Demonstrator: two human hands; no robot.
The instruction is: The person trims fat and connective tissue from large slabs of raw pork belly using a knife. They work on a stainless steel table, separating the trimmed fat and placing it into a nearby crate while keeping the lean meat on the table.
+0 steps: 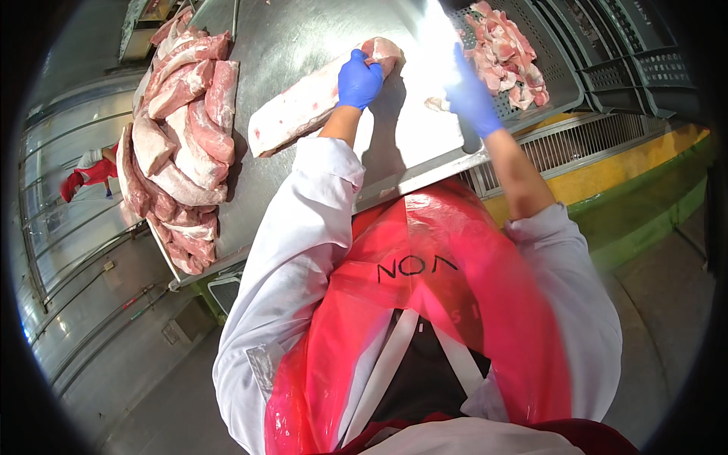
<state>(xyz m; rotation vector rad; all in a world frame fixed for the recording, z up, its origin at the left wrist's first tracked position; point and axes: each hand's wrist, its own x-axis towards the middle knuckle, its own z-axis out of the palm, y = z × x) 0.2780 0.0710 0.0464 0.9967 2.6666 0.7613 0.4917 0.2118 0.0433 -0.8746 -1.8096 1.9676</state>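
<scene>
A long, pale pork loin point(299, 110) lies slantwise on the steel table, fat side up. My left hand point(359, 80), in a blue glove, grips its far right end, with the fingers curled over the meat. My right hand point(472, 98), also blue-gloved, is off to the right beside the perforated crate, above the table's brightly lit part. Motion and glare smear its fingers, so whether it holds anything is unclear. A small scrap of trimming point(436, 104) lies just left of it.
Many loins are heaped in a pile point(186, 133) on the table's left side. Pinkish trimmings point(506, 57) fill part of the grey perforated crate point(565, 76) at right. Dark crates point(660, 68) stand beyond it. A person in red point(95, 168) is at far left.
</scene>
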